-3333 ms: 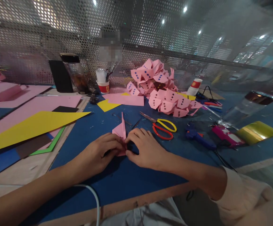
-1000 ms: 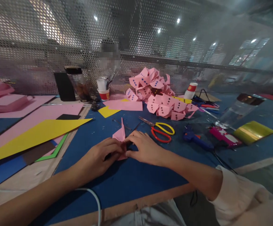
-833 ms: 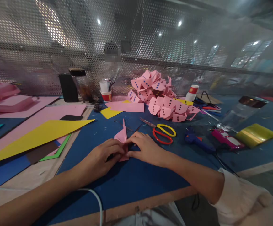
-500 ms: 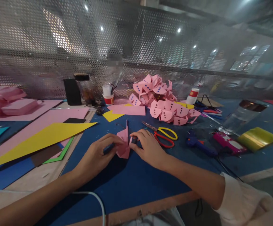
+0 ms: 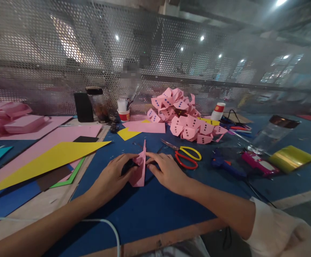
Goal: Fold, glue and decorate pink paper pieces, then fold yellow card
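Note:
My left hand (image 5: 118,173) is closed on a folded pink paper piece (image 5: 139,178), thumb and fingers at its left side. The piece rests on the blue table, with a narrow strip standing up along its right edge. My right hand (image 5: 167,171) is at that edge. Its index fingertip touches the strip, while the thumb sits lower and apart, with no visible pinch. Just beyond the right hand lie scissors (image 5: 186,156) with one yellow and one red handle.
Behind, a heap of pink paper pieces with dark squares (image 5: 177,103) stands before a perforated metal screen (image 5: 91,46). Coloured sheets (image 5: 48,160) lie at left. A blue glue gun (image 5: 227,167), magenta tool (image 5: 258,163) and clear jar (image 5: 272,134) are at right. A white cable (image 5: 109,225) crosses the front.
The pink paper has turned a little, and its lower part now reaches nearer me. My right fingers have shifted from pinching a flap to touching the raised strip.

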Motion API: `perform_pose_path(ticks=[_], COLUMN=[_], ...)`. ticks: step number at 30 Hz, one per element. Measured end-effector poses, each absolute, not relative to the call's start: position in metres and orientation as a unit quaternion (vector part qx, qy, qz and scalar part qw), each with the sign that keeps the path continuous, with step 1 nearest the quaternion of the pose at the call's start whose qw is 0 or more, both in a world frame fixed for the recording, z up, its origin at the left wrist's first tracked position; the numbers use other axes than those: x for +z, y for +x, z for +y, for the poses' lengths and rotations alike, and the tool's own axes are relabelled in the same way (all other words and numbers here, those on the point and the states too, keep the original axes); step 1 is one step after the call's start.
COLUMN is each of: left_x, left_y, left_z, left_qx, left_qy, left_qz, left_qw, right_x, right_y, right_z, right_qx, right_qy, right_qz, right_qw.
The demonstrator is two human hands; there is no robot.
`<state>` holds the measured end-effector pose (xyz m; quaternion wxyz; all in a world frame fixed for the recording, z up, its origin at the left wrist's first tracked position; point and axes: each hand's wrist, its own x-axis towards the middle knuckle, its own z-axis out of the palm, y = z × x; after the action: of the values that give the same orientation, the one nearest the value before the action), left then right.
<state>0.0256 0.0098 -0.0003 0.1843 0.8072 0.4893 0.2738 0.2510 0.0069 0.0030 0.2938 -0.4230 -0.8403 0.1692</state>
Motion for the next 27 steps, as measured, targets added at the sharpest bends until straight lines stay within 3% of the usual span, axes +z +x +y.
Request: perform_pose_path(ticks=[13,20,27], left_x=[0.0040,0.0029,-0.0005], left_y=[0.0261,0.0252,0.0255], left_z=[0.0112,0.0105,0.0094], left_qx=[0.392,0.292,0.265], left_qy=[0.727,0.807,0.823], left_qz=[0.458,0.494,0.493], left_qw=[0.329,0.138,0.093], right_x=[0.0023,0.0060,0.0032], right_y=[0.2502,0.2525,0.2520], right_z=[0.0049,0.0022,0.0013], right_qx=[0.244,0.125,0.101], right_qy=[-0.354,-0.384,-0.372], right_qz=[-0.834,-0.870,-0.886], right_qw=[0.347,0.282,0.258])
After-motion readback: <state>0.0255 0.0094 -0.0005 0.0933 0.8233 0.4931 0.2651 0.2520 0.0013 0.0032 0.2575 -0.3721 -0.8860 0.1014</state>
